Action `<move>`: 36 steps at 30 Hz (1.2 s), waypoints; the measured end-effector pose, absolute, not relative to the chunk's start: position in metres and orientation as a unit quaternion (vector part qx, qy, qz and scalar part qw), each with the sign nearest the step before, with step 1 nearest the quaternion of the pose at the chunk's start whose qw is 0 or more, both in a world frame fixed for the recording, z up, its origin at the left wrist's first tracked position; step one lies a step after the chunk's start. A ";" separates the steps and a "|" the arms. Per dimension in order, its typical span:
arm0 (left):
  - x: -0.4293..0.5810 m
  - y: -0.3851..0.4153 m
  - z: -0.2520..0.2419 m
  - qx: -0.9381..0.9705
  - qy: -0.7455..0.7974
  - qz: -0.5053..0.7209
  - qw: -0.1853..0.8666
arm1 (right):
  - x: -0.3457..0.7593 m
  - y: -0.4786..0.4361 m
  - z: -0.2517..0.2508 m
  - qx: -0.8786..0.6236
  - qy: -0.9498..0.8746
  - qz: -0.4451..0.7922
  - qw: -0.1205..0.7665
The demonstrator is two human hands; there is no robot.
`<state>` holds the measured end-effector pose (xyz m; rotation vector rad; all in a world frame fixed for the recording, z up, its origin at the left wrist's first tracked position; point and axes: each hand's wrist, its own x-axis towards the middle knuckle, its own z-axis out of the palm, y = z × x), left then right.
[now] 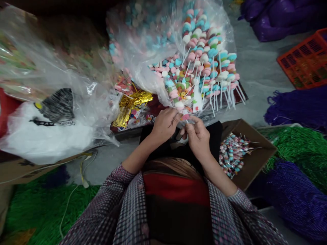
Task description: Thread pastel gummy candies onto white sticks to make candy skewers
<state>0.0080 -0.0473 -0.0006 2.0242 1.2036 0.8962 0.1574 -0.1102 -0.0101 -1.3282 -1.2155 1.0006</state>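
Observation:
Close together above my lap, my left hand (165, 125) and my right hand (198, 136) both pinch a candy skewer (185, 116). Pink shows between the fingertips, and clear wrapping seems to surround it; the fingers hide much of its length. Just beyond lies a heap of marshmallow candy skewers (204, 64) in pink, white and blue, their white sticks pointing towards me. Loose candies (182, 85) are spread beside them. To the left of these rests a bundle of gold twist ties (136, 98).
A cardboard box (258, 149) by my right side contains wrapped candy skewers (233, 153). Large clear plastic bags (97, 102) cover the left side. An orange crate (306, 61) stands at the far right, near green strands (301, 146) and purple strands (296, 190).

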 end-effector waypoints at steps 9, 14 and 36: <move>0.014 -0.053 -0.007 0.728 0.436 0.344 0.402 | 0.155 -0.113 -0.016 -0.558 -0.576 0.318 0.506; 0.013 -0.050 -0.003 0.471 0.344 0.470 0.663 | 0.149 -0.115 -0.016 -0.544 -0.570 0.322 0.524; 0.012 -0.065 0.023 0.361 0.232 0.371 0.823 | 0.198 -0.089 0.026 -0.512 -0.522 0.429 0.530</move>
